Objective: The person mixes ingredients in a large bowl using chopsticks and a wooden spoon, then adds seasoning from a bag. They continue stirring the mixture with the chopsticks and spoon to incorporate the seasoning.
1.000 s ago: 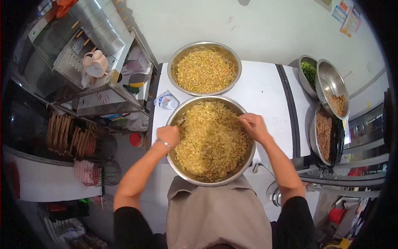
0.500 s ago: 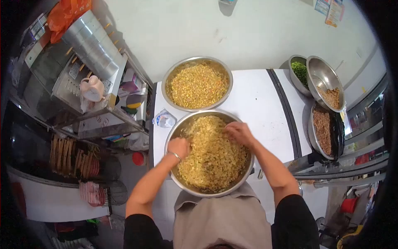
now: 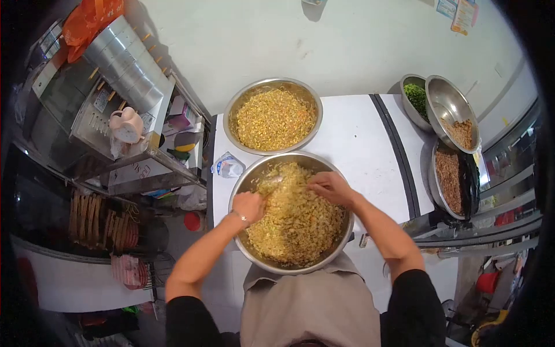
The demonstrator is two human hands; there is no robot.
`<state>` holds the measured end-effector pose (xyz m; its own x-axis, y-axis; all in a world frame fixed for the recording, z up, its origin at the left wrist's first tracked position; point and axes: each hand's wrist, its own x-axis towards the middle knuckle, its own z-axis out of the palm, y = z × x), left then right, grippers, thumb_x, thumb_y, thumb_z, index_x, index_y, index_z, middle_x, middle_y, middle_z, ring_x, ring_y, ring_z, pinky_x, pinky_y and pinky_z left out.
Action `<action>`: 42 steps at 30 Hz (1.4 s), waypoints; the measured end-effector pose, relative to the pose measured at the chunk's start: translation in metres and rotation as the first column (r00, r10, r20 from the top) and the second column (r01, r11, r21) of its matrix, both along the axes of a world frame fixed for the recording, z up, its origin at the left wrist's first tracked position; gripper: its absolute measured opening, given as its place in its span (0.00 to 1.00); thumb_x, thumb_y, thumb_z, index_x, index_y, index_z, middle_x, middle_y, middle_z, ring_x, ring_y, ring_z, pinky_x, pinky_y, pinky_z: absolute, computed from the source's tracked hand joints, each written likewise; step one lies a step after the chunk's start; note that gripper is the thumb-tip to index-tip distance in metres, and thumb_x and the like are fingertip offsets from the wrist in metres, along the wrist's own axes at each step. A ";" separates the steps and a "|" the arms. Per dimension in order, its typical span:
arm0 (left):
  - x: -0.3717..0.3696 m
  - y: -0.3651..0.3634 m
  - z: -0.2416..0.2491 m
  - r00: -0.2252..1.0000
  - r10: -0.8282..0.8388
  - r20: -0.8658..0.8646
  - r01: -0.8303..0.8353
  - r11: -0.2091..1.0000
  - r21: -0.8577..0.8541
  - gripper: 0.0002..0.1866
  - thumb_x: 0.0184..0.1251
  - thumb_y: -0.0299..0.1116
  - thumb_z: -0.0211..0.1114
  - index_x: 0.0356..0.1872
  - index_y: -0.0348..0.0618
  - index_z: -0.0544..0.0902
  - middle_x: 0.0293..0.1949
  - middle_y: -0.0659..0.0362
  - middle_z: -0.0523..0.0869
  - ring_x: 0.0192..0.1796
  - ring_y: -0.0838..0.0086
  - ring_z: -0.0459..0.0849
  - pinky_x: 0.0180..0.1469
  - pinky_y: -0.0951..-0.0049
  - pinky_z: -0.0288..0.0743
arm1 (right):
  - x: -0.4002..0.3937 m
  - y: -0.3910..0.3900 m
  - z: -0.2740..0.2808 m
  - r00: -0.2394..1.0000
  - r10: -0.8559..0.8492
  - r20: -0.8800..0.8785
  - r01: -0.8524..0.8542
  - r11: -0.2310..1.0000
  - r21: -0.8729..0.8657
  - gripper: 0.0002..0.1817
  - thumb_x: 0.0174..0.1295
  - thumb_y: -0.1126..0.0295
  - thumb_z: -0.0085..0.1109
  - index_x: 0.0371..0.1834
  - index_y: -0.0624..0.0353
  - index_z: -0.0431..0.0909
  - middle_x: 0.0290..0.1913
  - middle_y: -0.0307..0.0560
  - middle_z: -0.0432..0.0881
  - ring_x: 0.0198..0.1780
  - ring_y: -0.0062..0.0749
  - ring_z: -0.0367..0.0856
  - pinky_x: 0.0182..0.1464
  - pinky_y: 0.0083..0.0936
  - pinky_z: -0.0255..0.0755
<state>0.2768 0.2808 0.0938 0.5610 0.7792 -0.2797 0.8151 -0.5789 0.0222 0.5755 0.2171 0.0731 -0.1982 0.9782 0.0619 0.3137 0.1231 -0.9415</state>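
Observation:
A large steel bowl (image 3: 247, 252) in front of my apron holds a loose, yellowish chopped mixture (image 3: 298, 222). My left hand (image 3: 248, 206) is closed in a fist over the bowl's left side, its fingers at the mixture; what it grips is hidden. Just ahead of that fist a small shiny, spoon-like piece (image 3: 276, 180) shows in the food. On the upper right of the same bowl, my right hand (image 3: 332, 188) has its fingers pinched together close above the mixture. Whether food is between them I cannot make out.
Behind stands a second steel bowl (image 3: 229, 130) of yellow chopped filling. A clear plastic bag (image 3: 228, 166) lies left on the white table (image 3: 370, 168). Bowls with greens (image 3: 416, 99) and brown crumbly food (image 3: 448, 179) stand right. A shelf with steamers (image 3: 124, 63) is at left.
The mixture in the near bowl has shifted, and the shiny piece shows more plainly. My right hand has moved slightly down and left; my left hand stays near the same spot.

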 end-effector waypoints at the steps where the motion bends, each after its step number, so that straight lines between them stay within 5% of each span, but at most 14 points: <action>1: -0.011 -0.004 0.022 1.000 -0.014 0.011 0.015 0.999 -0.042 0.13 0.62 0.40 0.62 0.30 0.42 0.88 0.30 0.45 0.88 0.34 0.51 0.88 0.38 0.53 0.81 | 0.008 -0.011 0.030 0.998 0.061 -0.010 -0.062 0.998 -0.021 0.10 0.67 0.67 0.61 0.41 0.63 0.84 0.36 0.50 0.85 0.37 0.33 0.83 0.40 0.30 0.76; 3: -0.023 -0.021 0.081 0.997 -0.020 0.075 0.026 0.997 -0.076 0.12 0.64 0.41 0.62 0.34 0.47 0.89 0.27 0.46 0.87 0.33 0.50 0.88 0.38 0.52 0.80 | 0.027 -0.029 0.067 0.992 0.107 0.070 -0.099 0.988 -0.117 0.12 0.67 0.64 0.61 0.41 0.62 0.85 0.36 0.51 0.86 0.39 0.37 0.84 0.43 0.31 0.77; 7: -0.042 -0.021 0.077 0.958 0.084 -0.274 -0.079 0.996 0.030 0.13 0.64 0.43 0.62 0.35 0.47 0.90 0.29 0.45 0.88 0.36 0.51 0.88 0.43 0.53 0.81 | 0.054 -0.044 0.047 0.928 -0.132 0.349 0.055 0.973 0.223 0.12 0.69 0.65 0.57 0.39 0.63 0.85 0.32 0.48 0.85 0.33 0.28 0.83 0.37 0.25 0.77; 10: -0.028 -0.022 0.029 0.969 0.209 -0.132 -0.223 0.969 -0.108 0.16 0.63 0.43 0.61 0.34 0.40 0.88 0.31 0.46 0.88 0.38 0.52 0.89 0.44 0.57 0.82 | 0.024 -0.037 -0.021 0.933 -0.345 -0.103 0.313 0.919 -0.239 0.13 0.70 0.65 0.56 0.40 0.63 0.85 0.31 0.45 0.85 0.32 0.25 0.83 0.34 0.23 0.77; 13: -0.014 -0.025 -0.011 0.973 0.203 0.112 -0.185 0.971 -0.153 0.15 0.62 0.42 0.62 0.33 0.41 0.88 0.30 0.43 0.87 0.38 0.50 0.88 0.43 0.54 0.81 | -0.008 -0.032 -0.032 0.906 -0.276 -0.320 0.189 0.942 -0.276 0.14 0.72 0.64 0.56 0.40 0.64 0.85 0.32 0.44 0.85 0.31 0.23 0.82 0.33 0.22 0.77; 20: -0.039 -0.027 0.064 0.997 0.078 0.002 -0.078 0.995 -0.068 0.12 0.63 0.40 0.58 0.36 0.54 0.90 0.28 0.48 0.87 0.34 0.51 0.87 0.39 0.55 0.81 | 0.031 -0.037 0.054 0.998 -0.038 0.042 0.039 0.998 -0.039 0.11 0.68 0.67 0.59 0.42 0.64 0.85 0.36 0.48 0.86 0.35 0.26 0.84 0.36 0.25 0.79; 21: -0.035 -0.019 0.048 0.983 0.152 -0.099 -0.151 0.988 0.019 0.12 0.64 0.40 0.58 0.35 0.52 0.90 0.28 0.48 0.87 0.34 0.52 0.88 0.39 0.54 0.81 | 0.035 -0.026 0.044 0.942 -0.111 0.316 0.039 0.974 0.225 0.11 0.67 0.66 0.61 0.41 0.63 0.86 0.37 0.48 0.87 0.36 0.28 0.84 0.38 0.25 0.80; 24: -0.020 -0.002 -0.020 0.982 0.187 -0.023 -0.185 0.980 0.070 0.12 0.65 0.41 0.59 0.34 0.51 0.90 0.28 0.48 0.88 0.34 0.51 0.88 0.40 0.53 0.81 | 0.010 -0.008 -0.028 0.922 -0.301 -0.244 0.274 0.952 -0.140 0.12 0.68 0.66 0.62 0.42 0.66 0.85 0.37 0.47 0.85 0.33 0.26 0.83 0.34 0.23 0.77; 26: -0.021 -0.001 -0.034 0.994 0.093 0.054 -0.097 0.992 0.076 0.12 0.64 0.42 0.60 0.34 0.50 0.89 0.27 0.48 0.87 0.33 0.51 0.87 0.39 0.52 0.81 | 0.005 -0.007 -0.012 0.981 -0.169 -0.096 0.153 0.976 -0.155 0.11 0.67 0.67 0.61 0.42 0.65 0.84 0.36 0.48 0.83 0.35 0.30 0.84 0.37 0.27 0.78; 29: -0.035 -0.017 0.029 0.997 -0.014 0.078 0.015 1.000 -0.014 0.10 0.64 0.41 0.62 0.35 0.51 0.89 0.25 0.48 0.87 0.32 0.55 0.88 0.36 0.54 0.81 | 0.012 -0.037 0.038 0.993 0.113 0.045 -0.117 0.989 0.089 0.07 0.67 0.73 0.60 0.41 0.66 0.83 0.34 0.48 0.82 0.34 0.32 0.83 0.36 0.28 0.77; 32: -0.026 -0.014 0.102 0.977 -0.212 -0.002 0.211 0.974 0.078 0.10 0.58 0.38 0.64 0.39 0.49 0.87 0.26 0.48 0.86 0.31 0.56 0.88 0.32 0.57 0.80 | 0.021 -0.067 0.079 0.988 0.119 0.097 -0.130 0.985 0.118 0.05 0.65 0.76 0.61 0.40 0.65 0.83 0.35 0.50 0.83 0.35 0.37 0.83 0.37 0.29 0.77; 35: 0.007 0.020 0.101 0.824 -0.565 0.028 0.537 0.797 0.276 0.11 0.58 0.30 0.60 0.42 0.44 0.79 0.27 0.55 0.81 0.32 0.62 0.86 0.31 0.60 0.78 | 0.019 -0.083 0.074 0.979 0.029 0.200 -0.080 0.964 0.254 0.05 0.65 0.76 0.61 0.41 0.65 0.83 0.36 0.53 0.83 0.35 0.42 0.83 0.38 0.31 0.78; 40: 0.107 0.072 0.039 0.332 -0.928 -0.170 0.841 0.210 0.499 0.09 0.59 0.32 0.60 0.39 0.43 0.77 0.26 0.60 0.75 0.33 0.68 0.81 0.32 0.66 0.76 | 0.011 -0.107 0.062 0.990 -0.121 0.070 0.110 0.983 0.144 0.05 0.65 0.77 0.61 0.41 0.65 0.84 0.37 0.51 0.84 0.36 0.39 0.83 0.39 0.29 0.78; 42: 0.131 0.088 0.018 0.285 -0.947 -0.147 0.895 0.208 0.394 0.07 0.60 0.34 0.60 0.36 0.43 0.76 0.27 0.59 0.77 0.34 0.68 0.82 0.34 0.66 0.77 | 0.012 -0.114 0.062 0.983 -0.182 0.029 0.177 0.978 0.109 0.05 0.65 0.77 0.61 0.40 0.65 0.84 0.37 0.51 0.84 0.36 0.37 0.84 0.39 0.29 0.78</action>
<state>0.4074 0.3690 0.1122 0.9531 -0.3011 -0.0290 -0.2936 -0.8979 -0.3281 0.5876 0.1032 0.1354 -0.0243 0.9864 0.1628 0.3756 0.1599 -0.9129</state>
